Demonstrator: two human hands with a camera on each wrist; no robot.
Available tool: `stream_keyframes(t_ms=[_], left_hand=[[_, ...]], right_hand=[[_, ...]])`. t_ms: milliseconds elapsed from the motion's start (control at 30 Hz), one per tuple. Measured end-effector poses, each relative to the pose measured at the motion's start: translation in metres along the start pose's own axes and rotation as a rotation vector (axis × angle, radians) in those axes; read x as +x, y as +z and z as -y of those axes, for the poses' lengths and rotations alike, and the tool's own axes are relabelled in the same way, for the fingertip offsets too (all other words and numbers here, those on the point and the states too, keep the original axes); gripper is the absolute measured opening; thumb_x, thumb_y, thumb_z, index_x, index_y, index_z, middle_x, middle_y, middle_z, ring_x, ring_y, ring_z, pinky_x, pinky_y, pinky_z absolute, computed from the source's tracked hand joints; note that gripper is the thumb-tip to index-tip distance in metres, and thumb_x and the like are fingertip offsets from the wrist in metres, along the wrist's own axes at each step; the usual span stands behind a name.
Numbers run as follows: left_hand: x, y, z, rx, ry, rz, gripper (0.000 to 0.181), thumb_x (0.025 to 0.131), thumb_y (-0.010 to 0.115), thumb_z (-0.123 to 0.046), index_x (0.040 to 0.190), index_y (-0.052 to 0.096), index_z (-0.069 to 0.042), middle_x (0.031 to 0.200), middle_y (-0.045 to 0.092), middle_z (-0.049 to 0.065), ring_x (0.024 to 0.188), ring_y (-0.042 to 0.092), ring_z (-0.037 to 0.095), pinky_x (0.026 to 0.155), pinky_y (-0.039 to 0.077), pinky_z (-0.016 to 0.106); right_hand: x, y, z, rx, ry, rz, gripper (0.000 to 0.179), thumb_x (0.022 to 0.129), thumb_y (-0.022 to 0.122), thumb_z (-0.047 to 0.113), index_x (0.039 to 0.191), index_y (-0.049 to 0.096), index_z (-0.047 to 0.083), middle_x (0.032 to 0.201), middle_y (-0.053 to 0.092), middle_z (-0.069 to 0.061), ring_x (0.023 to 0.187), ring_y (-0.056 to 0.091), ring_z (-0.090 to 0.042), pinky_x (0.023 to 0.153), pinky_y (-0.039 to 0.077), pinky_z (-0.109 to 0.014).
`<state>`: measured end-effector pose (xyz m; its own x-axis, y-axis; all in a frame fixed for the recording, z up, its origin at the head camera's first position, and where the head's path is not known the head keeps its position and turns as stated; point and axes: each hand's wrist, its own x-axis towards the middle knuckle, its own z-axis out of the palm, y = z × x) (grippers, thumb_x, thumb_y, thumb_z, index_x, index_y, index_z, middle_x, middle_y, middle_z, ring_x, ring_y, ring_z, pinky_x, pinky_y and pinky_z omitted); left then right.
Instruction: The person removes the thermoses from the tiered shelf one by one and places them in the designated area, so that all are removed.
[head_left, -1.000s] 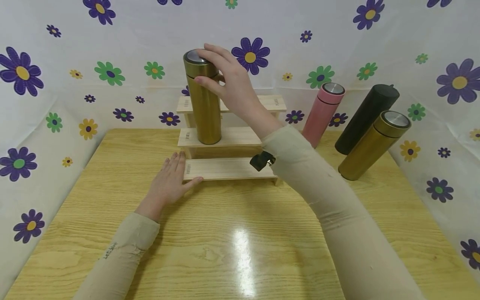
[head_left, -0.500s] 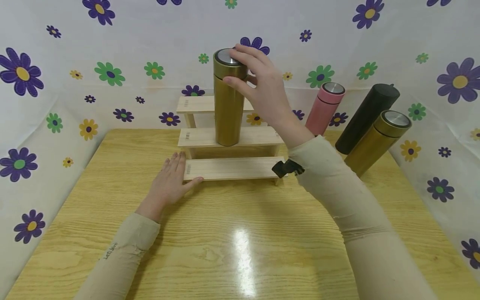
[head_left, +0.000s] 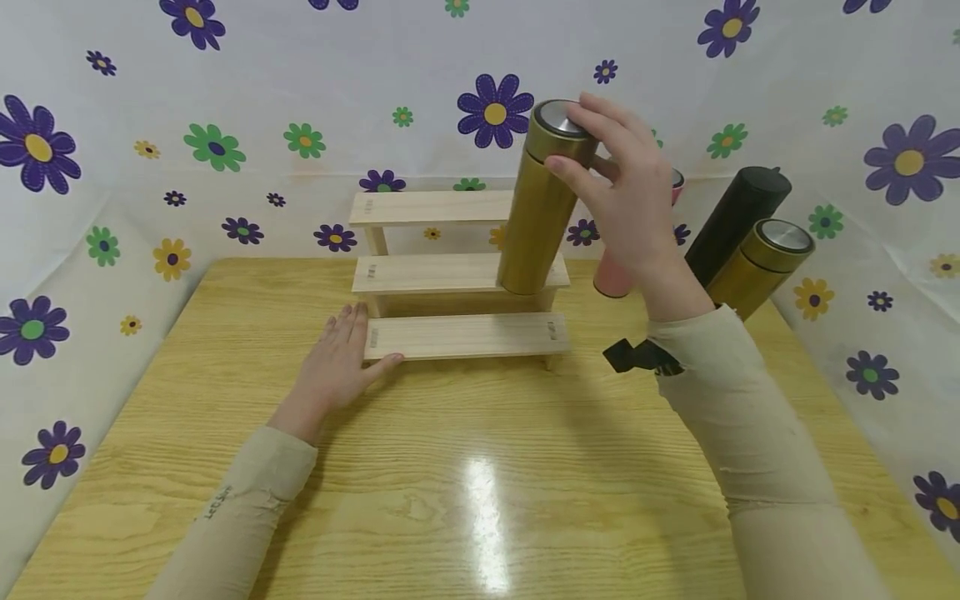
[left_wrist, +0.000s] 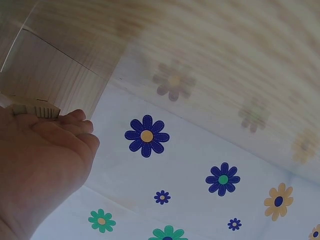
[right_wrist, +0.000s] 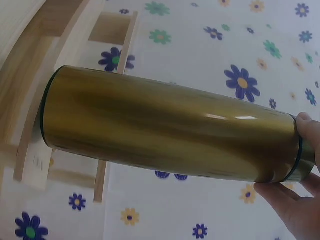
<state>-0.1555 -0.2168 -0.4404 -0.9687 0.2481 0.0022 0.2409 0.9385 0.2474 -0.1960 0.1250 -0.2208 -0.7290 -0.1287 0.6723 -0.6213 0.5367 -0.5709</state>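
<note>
A gold thermos bottle (head_left: 542, 221) with a silver-topped lid leans slightly in the grip of my right hand (head_left: 630, 183), held around its lid end. Its base is over the right end of the middle step of a three-tier wooden stand (head_left: 457, 337); whether it touches that step I cannot tell. In the right wrist view the bottle (right_wrist: 170, 127) crosses most of the picture, the fingers at its lid. My left hand (head_left: 333, 367) rests with extended fingers against the left end of the lowest step, thumb along its front edge. The left wrist view shows this hand (left_wrist: 50, 155) beside the wood.
Right of the stand are a pink bottle (head_left: 613, 279), partly hidden by the right hand, a black cylinder (head_left: 738, 217) and a second gold bottle (head_left: 757, 271), partly behind the forearm. A flowered cloth (head_left: 247, 117) hangs around the wooden table (head_left: 420, 467).
My right hand has carried the gold bottle rightward, from the left part of the stand to its right end, and the bottle now tilts. The left hand has stayed in place.
</note>
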Motion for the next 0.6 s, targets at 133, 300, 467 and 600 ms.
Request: stream_keyframes(t_ms=[133, 300, 467, 600], left_hand=[[-0.001, 0.001, 0.0, -0.001, -0.002, 0.001, 0.107, 0.087, 0.029, -0.076, 0.15, -0.001, 0.006, 0.157, 0.002, 0.022, 0.144, -0.001, 0.034, 0.117, -0.001, 0.043], [-0.001, 0.0, 0.001, -0.002, -0.001, -0.004, 0.107, 0.088, 0.029, -0.076, 0.15, -0.001, 0.006, 0.157, 0.003, 0.023, 0.144, 0.0, 0.034, 0.117, -0.001, 0.043], [-0.001, 0.0, 0.001, -0.011, -0.001, -0.004, 0.107, 0.088, 0.03, -0.075, 0.15, -0.001, 0.006, 0.157, 0.002, 0.023, 0.144, -0.002, 0.033, 0.117, -0.002, 0.042], [-0.001, 0.0, 0.001, -0.01, -0.001, -0.001, 0.106, 0.088, 0.029, -0.075, 0.15, -0.001, 0.006, 0.157, 0.002, 0.022, 0.144, -0.002, 0.033, 0.117, -0.003, 0.042]], right_hand=[[-0.007, -0.016, -0.009, -0.043, 0.013, -0.016, 0.049, 0.087, 0.07, 0.023, 0.133, 0.058, 0.014, 0.142, 0.047, 0.005, 0.126, 0.046, -0.007, 0.095, 0.047, -0.025], [-0.015, -0.035, -0.019, -0.104, -0.033, -0.101, 0.047, 0.084, 0.073, 0.019, 0.129, 0.062, 0.011, 0.136, 0.053, 0.005, 0.12, 0.052, -0.008, 0.09, 0.05, -0.022], [-0.019, -0.052, -0.025, -0.15, -0.018, -0.156, 0.044, 0.083, 0.074, 0.019, 0.126, 0.065, 0.011, 0.134, 0.056, 0.006, 0.118, 0.053, -0.007, 0.088, 0.05, -0.02], [-0.025, -0.063, -0.032, -0.177, 0.021, -0.149, 0.044, 0.085, 0.073, 0.021, 0.127, 0.064, 0.011, 0.135, 0.055, 0.004, 0.119, 0.052, -0.009, 0.09, 0.048, -0.02]])
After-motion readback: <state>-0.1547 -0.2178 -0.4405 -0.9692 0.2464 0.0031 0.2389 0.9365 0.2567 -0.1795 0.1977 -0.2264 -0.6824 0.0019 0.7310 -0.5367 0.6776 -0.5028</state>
